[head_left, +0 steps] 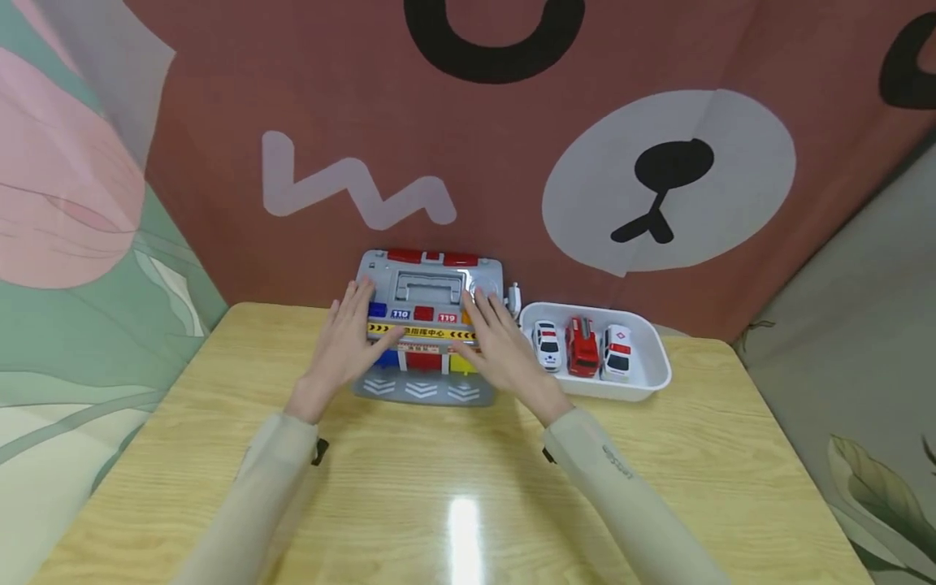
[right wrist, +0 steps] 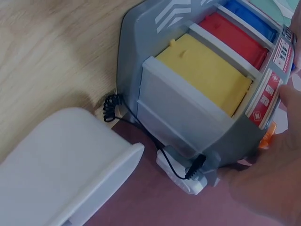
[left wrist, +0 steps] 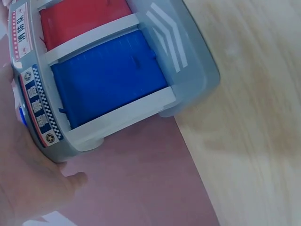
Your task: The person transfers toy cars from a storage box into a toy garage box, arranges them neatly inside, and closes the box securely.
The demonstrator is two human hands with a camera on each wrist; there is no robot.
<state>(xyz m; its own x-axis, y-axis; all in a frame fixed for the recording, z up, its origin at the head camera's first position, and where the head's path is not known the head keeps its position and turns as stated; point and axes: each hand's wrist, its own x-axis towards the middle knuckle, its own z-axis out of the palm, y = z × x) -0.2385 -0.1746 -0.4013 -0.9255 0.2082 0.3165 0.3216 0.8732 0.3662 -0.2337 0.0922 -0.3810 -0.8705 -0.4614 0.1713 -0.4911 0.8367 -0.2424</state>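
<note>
A grey toy garage point(head_left: 380, 268) stands at the back of the table, with a carrying handle point(head_left: 430, 294) and buttons on top. My left hand point(head_left: 340, 337) lies on its left side, fingers extended over the top and thumb towards the front edge. On the opposite side my right hand point(head_left: 504, 345) touches the top with extended fingers. Below the left hand, the left wrist view shows a lowered blue door point(left wrist: 110, 77) and a red door point(left wrist: 84, 21). A yellow door point(right wrist: 204, 70) is down in the right wrist view. A white handset point(right wrist: 178, 172) with a coiled black cord point(right wrist: 111, 107) hangs at the garage's right side.
Right of the garage is a white tray point(head_left: 653, 349) holding a police car point(head_left: 547, 348), a red fire engine point(head_left: 582, 349) and an ambulance point(head_left: 617, 357). The wooden table point(head_left: 409, 504) meets a printed cloth backdrop point(head_left: 351, 97) behind the garage.
</note>
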